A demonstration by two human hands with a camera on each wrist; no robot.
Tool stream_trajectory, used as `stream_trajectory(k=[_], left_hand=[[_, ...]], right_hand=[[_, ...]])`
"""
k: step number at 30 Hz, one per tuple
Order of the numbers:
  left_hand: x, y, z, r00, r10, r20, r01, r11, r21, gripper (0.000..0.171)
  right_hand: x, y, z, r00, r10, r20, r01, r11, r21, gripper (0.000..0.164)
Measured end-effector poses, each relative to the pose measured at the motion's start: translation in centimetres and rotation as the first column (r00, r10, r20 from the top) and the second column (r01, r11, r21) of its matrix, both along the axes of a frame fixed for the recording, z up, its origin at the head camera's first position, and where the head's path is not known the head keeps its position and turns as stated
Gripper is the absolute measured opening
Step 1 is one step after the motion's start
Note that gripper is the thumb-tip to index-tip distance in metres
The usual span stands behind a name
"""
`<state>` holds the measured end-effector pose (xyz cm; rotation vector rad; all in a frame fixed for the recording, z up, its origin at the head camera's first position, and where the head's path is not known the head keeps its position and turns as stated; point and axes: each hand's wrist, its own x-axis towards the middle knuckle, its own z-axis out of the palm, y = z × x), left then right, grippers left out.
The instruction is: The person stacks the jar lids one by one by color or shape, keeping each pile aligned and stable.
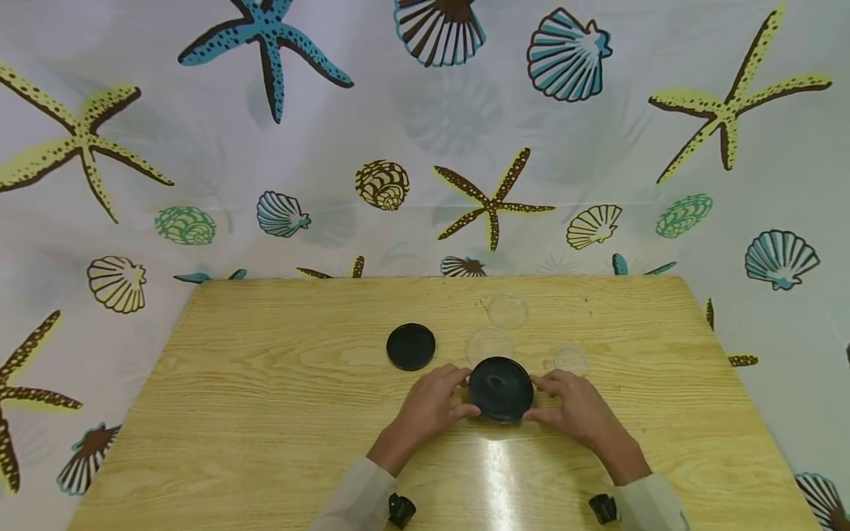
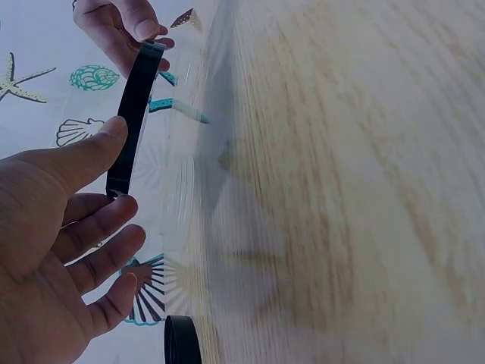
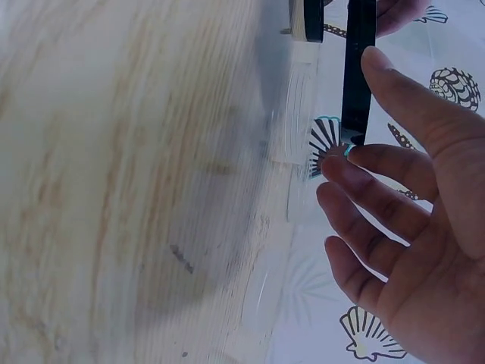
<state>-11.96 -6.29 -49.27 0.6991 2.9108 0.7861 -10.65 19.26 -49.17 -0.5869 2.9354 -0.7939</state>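
A round black lid (image 1: 501,389) with a shallow rim is held between both hands, above the wooden table. My left hand (image 1: 432,402) pinches its left edge, thumb at the near side and forefinger at the far side. Opposite it, my right hand (image 1: 576,409) pinches the right edge in the same way. In the left wrist view the lid (image 2: 136,117) appears edge-on as a thin black band. The right wrist view shows the lid (image 3: 358,83) between thumb and forefinger, other fingers spread loosely.
A second black lid (image 1: 411,346) lies on the table (image 1: 279,413), left of the hands. Beyond the held lid stand clear round pieces: one (image 1: 489,341) just behind it, another (image 1: 508,311) farther back, a smaller one (image 1: 571,361) to the right. A shell-patterned cloth (image 1: 332,147) hangs behind.
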Motion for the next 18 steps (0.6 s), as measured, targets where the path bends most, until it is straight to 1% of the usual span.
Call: stream_trajectory(k=[3,9,13,15,18], left_hand=[[0.3,-0.5,0.1,1.0,0.003,-0.007,-0.003,1.0,0.003,0.056],[0.8,-1.1,0.2,0.999,0.025,0.034,-0.026,0.999,0.029,0.056],[1.0,-1.6,-0.1,0.998,0.03,0.057,-0.034,0.998,0.057,0.056],[1.1,-1.8,-0.3,0.998,0.029,0.059,-0.033,0.998,0.062,0.056],[1.2,-1.9,-0.5,0.998,0.037,0.052,-0.041,0.997,0.067,0.056]], right_hand=[[0.1,-0.3,-0.1,1.0,0.009,-0.006,-0.009,1.0,-0.002,0.058],[0.1,-1.0,-0.5,0.999,0.038,-0.03,-0.038,0.999,-0.002,0.058],[0.1,-1.5,-0.5,0.999,0.041,-0.025,-0.041,0.999,-0.002,0.058],[0.2,-1.6,-0.4,0.999,0.039,-0.023,-0.039,0.999,0.004,0.059],[0.1,-1.7,-0.4,0.998,0.057,-0.033,-0.056,0.998,0.022,0.06]])
